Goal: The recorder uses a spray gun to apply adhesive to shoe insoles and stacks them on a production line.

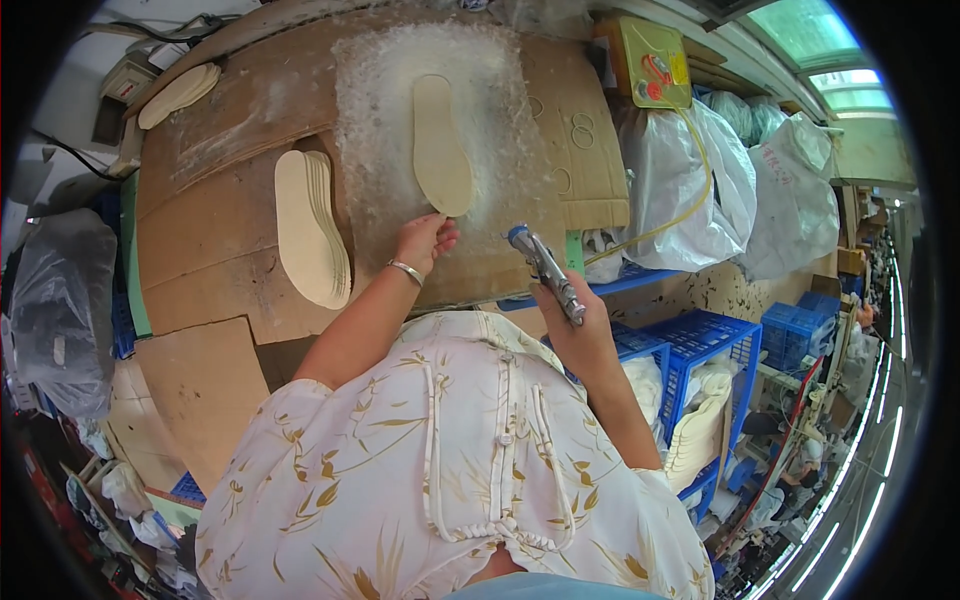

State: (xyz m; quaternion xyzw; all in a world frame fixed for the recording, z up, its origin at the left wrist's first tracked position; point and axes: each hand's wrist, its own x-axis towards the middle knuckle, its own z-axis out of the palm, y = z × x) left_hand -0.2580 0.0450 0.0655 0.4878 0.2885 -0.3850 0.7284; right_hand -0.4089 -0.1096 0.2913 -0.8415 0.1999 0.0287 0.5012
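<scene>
- Insole [440, 140] is lying flat on a whitened patch [375, 130] of the cardboard-covered counter [215, 200], just beyond the left grip [425, 240].
- Left grip is pinching the near end of this insole between its fingertips.
- Right grip [583, 320] is holding a metal spray gun [548, 272], fingers wrapped around it; the blue-tipped end is pointing to the counter, near the insole and not touching it.
- One insole is lying alone, while two stacks are resting to its left: a nearer stack [310, 230] and a farther stack [180, 95]. Exact layers I cannot count.
- One yellow container [645, 60] is standing at far right, with a hose [708, 165] hanging from it; its contents I cannot tell.
- One blue crate [712, 335], at right, is holding white bundles and pale, curved sheets [695, 440].
</scene>
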